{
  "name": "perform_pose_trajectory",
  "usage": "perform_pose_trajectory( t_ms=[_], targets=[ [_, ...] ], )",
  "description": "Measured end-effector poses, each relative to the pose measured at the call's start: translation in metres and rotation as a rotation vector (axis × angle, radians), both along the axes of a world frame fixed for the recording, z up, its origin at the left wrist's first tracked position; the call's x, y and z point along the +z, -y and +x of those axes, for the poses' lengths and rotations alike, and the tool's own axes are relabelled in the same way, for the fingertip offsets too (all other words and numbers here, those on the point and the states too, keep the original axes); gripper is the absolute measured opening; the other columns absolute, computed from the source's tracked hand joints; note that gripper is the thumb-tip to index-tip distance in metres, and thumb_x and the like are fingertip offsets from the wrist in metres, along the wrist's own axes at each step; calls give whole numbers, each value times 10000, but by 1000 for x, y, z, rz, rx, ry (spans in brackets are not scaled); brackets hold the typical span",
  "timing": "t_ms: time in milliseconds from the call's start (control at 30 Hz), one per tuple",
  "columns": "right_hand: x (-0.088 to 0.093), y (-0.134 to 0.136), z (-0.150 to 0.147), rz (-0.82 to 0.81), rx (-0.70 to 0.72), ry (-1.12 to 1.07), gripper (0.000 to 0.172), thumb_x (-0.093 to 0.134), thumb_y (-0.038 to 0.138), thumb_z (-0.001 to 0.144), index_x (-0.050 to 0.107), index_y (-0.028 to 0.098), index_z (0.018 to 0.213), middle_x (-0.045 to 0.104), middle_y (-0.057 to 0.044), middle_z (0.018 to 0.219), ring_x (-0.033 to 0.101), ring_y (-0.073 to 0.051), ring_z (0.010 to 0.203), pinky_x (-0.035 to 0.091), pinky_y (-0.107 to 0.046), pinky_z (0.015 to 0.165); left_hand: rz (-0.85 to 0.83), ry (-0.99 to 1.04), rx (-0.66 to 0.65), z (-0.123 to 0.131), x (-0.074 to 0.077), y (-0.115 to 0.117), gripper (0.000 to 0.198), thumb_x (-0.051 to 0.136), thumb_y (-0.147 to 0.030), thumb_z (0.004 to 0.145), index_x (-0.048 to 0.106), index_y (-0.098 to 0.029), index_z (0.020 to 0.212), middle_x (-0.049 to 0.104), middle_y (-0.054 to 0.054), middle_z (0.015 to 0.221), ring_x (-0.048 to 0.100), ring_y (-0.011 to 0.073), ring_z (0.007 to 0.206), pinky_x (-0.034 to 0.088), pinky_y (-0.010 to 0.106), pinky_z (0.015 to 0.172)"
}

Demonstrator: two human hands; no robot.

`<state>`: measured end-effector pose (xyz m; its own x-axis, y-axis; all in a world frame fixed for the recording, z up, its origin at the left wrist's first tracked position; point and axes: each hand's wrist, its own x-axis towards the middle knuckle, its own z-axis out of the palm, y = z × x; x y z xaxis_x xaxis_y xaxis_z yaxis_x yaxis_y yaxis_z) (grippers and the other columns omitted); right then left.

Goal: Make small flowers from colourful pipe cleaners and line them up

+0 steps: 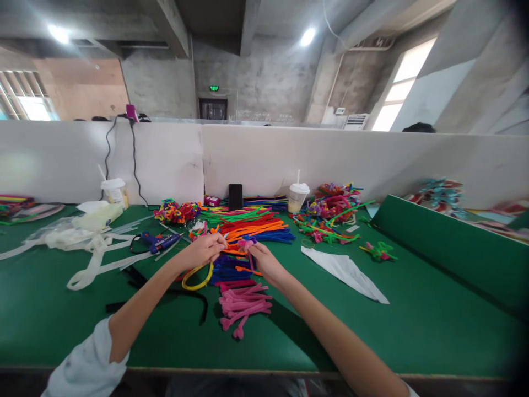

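My right hand point(264, 258) is closed, its thumb and fingers pinching a small pink and purple pipe-cleaner piece point(247, 243) with a pink stem hanging down. To its left, my left hand point(205, 248) is closed in a pinch; what lies between its fingertips is too small to make out. Just below that hand is a yellow pipe-cleaner loop point(199, 285); I cannot tell whether it is held. Pink pipe cleaners point(243, 302) with curled ends lie nearer me, below dark blue ones point(227, 270). Behind both hands spread orange and red pipe cleaners point(256, 227).
Left are a blue glue gun point(161, 241), white strips point(97, 264) and black pipe cleaners point(173, 292). A phone point(235, 197) and lidded cup point(297, 197) stand near the white partition point(351, 160). Right lie a white sheet point(343, 273), colourful pipe-cleaner pieces point(334, 207) and a green divider point(446, 248).
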<state>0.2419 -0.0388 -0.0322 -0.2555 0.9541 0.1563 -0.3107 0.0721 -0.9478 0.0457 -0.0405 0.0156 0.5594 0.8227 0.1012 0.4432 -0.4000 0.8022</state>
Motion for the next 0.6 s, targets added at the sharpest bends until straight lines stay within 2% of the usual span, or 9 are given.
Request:
perform_pose_trajectory(
  t_ms=[133,233,300,367,433,500,600],
  targets=[
    [0,4,0,-7,243,47,256,621,390,670,535,163,588,578,0,666,533,-125,642,420,-263,664,-35,114,38,1,-10,-3,213,392,-389,825,398,-181,870,359,-104,436,278,48,315,201,154,344],
    [-1,6,-2,69,271,65,238,607,356,692,531,163,577,559,10,604,493,-103,557,391,-234,586,67,21,115,0,-5,0,263,341,-430,842,410,-181,891,422,-79,465,351,64,336,262,164,369],
    [-1,5,-2,87,211,16,229,597,344,702,528,169,573,539,20,584,469,-95,537,370,-223,560,183,-224,210,-6,1,3,338,294,-468,848,463,-176,860,530,-20,549,491,107,439,355,198,444],
    [0,2,-1,79,139,-68,213,603,328,695,524,173,572,527,26,583,461,-90,538,360,-217,553,271,-610,313,-15,4,7,413,348,-523,804,527,-158,738,611,65,659,595,198,625,419,263,546],
    [1,-3,2,61,72,-159,201,622,309,675,519,173,569,527,27,589,459,-86,543,358,-211,552,240,-949,346,-23,1,9,447,457,-568,714,564,-138,658,646,138,750,613,292,739,442,326,599],
    [0,-8,5,27,30,-244,196,636,295,662,515,172,568,533,24,599,462,-84,546,362,-208,549,213,-1067,323,-27,-6,9,438,505,-556,680,601,-131,730,655,169,839,612,332,796,455,359,629],
    [-2,-15,8,-35,37,-354,174,643,260,659,515,170,583,538,21,618,471,-79,546,375,-205,543,240,-1058,301,-25,-17,7,349,489,-426,725,607,-124,855,651,179,902,614,327,835,466,368,655]
  ],
)
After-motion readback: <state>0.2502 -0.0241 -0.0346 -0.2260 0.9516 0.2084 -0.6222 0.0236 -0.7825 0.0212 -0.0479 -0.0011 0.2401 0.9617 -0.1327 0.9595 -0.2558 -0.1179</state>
